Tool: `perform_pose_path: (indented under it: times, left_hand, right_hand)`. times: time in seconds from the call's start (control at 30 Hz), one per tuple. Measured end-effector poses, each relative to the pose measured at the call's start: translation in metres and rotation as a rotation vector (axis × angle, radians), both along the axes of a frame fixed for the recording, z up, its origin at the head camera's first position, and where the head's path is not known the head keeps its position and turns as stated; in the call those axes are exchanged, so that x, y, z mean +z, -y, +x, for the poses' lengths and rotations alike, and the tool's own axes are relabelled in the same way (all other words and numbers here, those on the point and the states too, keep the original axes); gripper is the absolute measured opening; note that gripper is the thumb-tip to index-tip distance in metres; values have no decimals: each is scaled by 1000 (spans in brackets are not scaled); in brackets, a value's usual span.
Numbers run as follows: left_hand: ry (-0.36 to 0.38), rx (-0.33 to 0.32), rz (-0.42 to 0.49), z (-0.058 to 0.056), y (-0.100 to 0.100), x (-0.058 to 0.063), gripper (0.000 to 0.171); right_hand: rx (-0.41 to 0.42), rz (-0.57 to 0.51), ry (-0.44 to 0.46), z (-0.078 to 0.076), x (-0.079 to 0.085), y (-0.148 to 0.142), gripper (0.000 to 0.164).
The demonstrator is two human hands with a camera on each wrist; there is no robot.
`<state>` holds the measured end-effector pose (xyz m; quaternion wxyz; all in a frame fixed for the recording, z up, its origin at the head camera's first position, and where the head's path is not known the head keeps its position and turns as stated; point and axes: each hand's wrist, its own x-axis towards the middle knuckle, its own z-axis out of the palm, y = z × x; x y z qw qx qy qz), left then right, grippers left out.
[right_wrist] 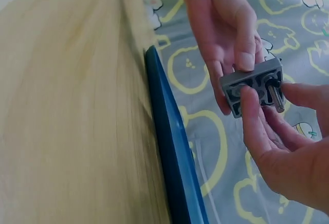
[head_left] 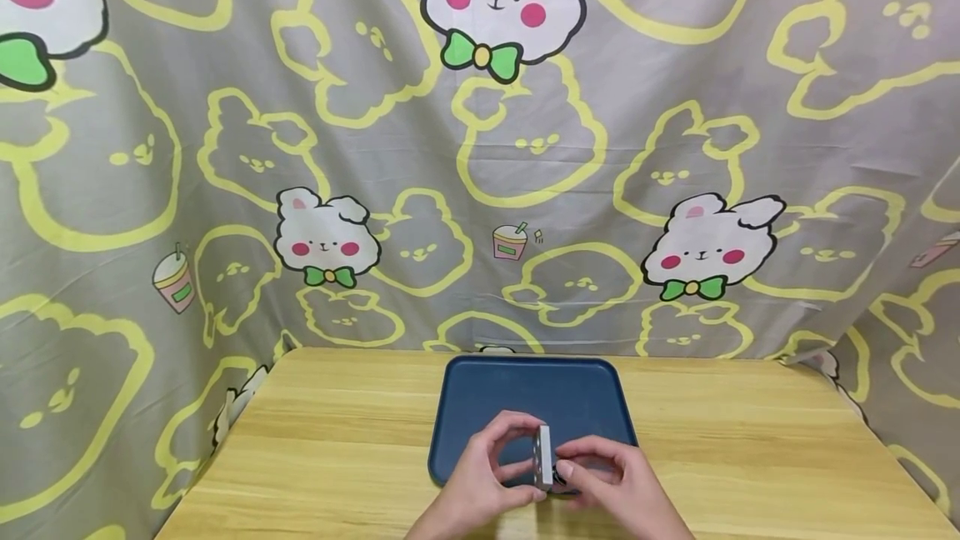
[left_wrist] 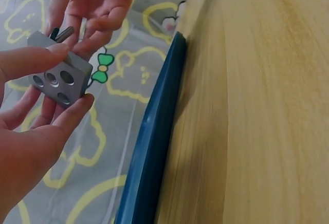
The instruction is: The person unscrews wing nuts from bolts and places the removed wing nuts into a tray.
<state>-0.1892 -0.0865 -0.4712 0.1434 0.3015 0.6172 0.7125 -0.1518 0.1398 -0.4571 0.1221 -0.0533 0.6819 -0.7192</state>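
A small grey metal block [left_wrist: 60,77] with several round holes stands on edge above the blue tray [head_left: 525,394]. My left hand [head_left: 480,465] grips it by opposite edges, fingers on one and thumb on the other. From its hollow-backed face [right_wrist: 252,91] a silver threaded bolt [right_wrist: 276,98] sticks out, with a dark piece beside it. My right hand [head_left: 618,477] has its fingers curled about this bolt; one fingertip touches the dark piece and another digit lies against the block. The fingers partly hide the contact.
The tray lies on a wood-grain table [head_left: 345,440], reaching close to its far edge. A grey curtain [head_left: 540,290] with cartoon bunnies hangs behind and on both sides of the table.
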Motion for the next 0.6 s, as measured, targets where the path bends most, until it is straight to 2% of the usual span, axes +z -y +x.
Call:
perform_pose_path:
  times: [0.1,0.27,0.47,0.6]
  left_hand:
    - [-24,6,-5,1,-2,-1,64]
    - [-41,11,-18,2,-4,0,65]
    - [-39,1,-26,2,-4,0,64]
    - [-31,3,-26,3,-3,-1,63]
  right_hand:
    - [66,-55,66,-2,-3,-4,35]
    - [92,-70,105,-3,-4,-7,34]
    - [114,-71,89,-4,-4,-8,31]
    - [127,-63,18,-2,-3,-7,29]
